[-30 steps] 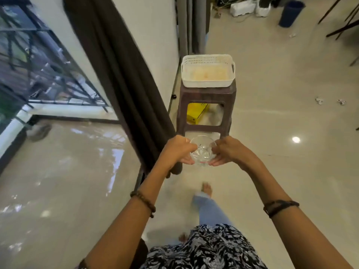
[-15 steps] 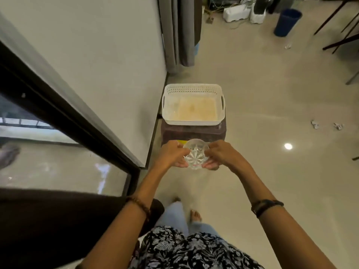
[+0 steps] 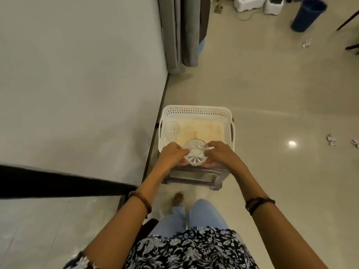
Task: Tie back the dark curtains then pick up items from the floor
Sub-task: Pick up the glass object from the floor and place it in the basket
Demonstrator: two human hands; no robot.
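A clear cut-glass bowl [image 3: 194, 152] is held between my left hand [image 3: 173, 154] and my right hand [image 3: 220, 153], tilted over the near rim of a white plastic basket [image 3: 196, 110]. The basket rests on a dark brown stool [image 3: 194, 176] beside the wall. Inside the basket, at its left, lies another clear glass [image 3: 172, 129]. Grey curtains [image 3: 184, 32] hang at the top centre, further along the wall.
Crumpled paper bits lie on the tiled floor at the right [image 3: 331, 140] and upper right [image 3: 307, 43]. A blue bin [image 3: 308, 14] and white boxes [image 3: 250, 3] stand at the far end. A dark door frame [image 3: 58, 185] crosses the left. My feet are just behind the stool.
I have stepped closer to the stool, and the view now looks down into the basket. Both hands carried the glass bowl forward over the basket's near edge. A second glass became visible inside.
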